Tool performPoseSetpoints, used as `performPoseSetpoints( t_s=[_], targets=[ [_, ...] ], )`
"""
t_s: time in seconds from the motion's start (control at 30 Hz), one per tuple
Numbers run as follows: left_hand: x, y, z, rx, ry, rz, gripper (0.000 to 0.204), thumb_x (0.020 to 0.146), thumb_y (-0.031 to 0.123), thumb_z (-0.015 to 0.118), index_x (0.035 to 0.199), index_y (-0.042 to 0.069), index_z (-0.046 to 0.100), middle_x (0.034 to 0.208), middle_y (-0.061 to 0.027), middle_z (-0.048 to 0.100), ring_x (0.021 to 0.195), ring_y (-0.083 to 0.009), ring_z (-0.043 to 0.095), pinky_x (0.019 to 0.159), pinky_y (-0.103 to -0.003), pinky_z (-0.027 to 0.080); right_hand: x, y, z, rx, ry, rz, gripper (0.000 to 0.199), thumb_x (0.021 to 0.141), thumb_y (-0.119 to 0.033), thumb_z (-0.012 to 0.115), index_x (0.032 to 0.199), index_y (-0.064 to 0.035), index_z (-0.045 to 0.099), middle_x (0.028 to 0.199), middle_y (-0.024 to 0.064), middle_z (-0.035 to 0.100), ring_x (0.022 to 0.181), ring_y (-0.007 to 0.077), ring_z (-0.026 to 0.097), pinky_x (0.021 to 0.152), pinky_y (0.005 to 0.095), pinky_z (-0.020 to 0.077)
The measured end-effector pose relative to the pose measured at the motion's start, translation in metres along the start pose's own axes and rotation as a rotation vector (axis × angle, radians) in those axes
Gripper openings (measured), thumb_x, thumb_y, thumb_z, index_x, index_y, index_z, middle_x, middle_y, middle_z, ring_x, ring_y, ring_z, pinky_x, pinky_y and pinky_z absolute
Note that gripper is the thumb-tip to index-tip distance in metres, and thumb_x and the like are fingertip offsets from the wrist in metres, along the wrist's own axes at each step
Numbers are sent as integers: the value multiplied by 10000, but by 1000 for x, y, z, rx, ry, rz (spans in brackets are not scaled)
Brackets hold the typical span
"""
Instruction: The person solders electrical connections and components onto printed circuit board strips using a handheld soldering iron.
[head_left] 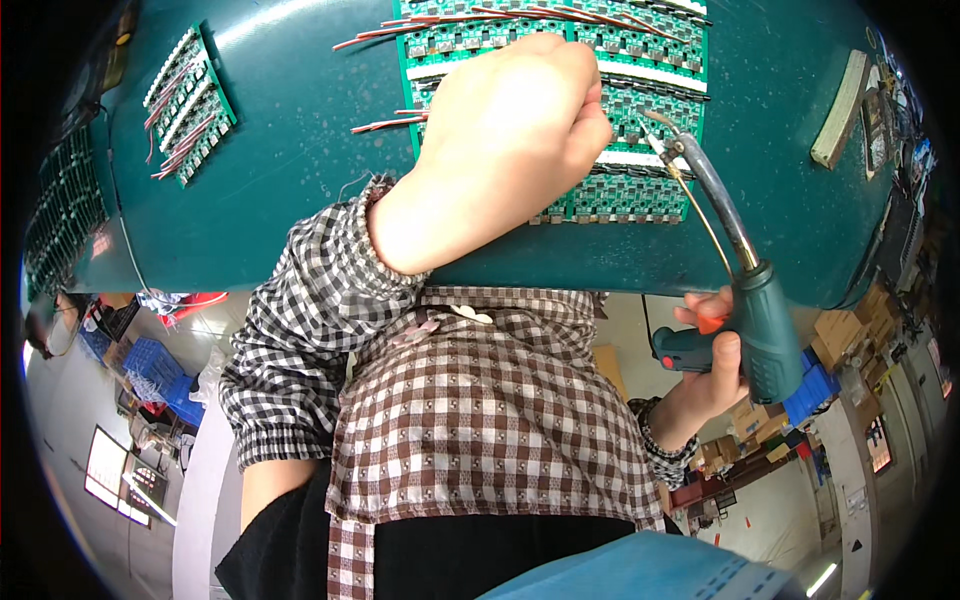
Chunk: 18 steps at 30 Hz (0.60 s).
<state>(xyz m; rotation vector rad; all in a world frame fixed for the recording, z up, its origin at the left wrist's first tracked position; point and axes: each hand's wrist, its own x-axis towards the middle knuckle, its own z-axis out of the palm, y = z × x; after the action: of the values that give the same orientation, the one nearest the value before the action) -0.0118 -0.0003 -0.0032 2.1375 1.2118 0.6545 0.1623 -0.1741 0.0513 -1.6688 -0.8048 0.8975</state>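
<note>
My left hand [510, 140] is closed over a panel of green circuit boards [640, 205], its fingertips tucked out of sight. Whatever it pinches is hidden. Red and white wires [385, 124] stick out from beneath it on the left. In my right hand [715, 375] is a green soldering gun [765, 335] with a bent metal barrel and a thin feed tube. Its tip points at the panel, just right of my left hand; whether it touches is unclear. More red and white wires [480, 17] lie across the panel's far rows.
A smaller board panel with wires [190, 105] lies at the left of the green tabletop [290, 130]. Dark boards [65, 210] lie at the far left edge. A worn pale block [840, 110] is on the right. Blue crates [160, 375] and cardboard boxes [850, 335] stand beyond the table.
</note>
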Motion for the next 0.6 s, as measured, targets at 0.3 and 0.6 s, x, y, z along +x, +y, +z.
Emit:
performPoseSetpoints(
  t_s=[0.3,0.6],
  targets=[
    [-1,-1,2,-12,26,13,82,674,36,627,715,51,558,648,-61,532,560,-204,544,510,-309,439,-1,-1,5,0,-40,2,420,791,-254,639,969,114,545,843,176,565,722,253,606,575,357,567],
    [-1,-3,5,-15,71,50,100,662,20,633,705,50,547,631,-62,515,551,-205,535,496,-308,431,-1,-3,6,-54,-55,-16,435,789,-219,648,1028,124,530,835,184,584,737,268,614,600,373,572]
  ],
)
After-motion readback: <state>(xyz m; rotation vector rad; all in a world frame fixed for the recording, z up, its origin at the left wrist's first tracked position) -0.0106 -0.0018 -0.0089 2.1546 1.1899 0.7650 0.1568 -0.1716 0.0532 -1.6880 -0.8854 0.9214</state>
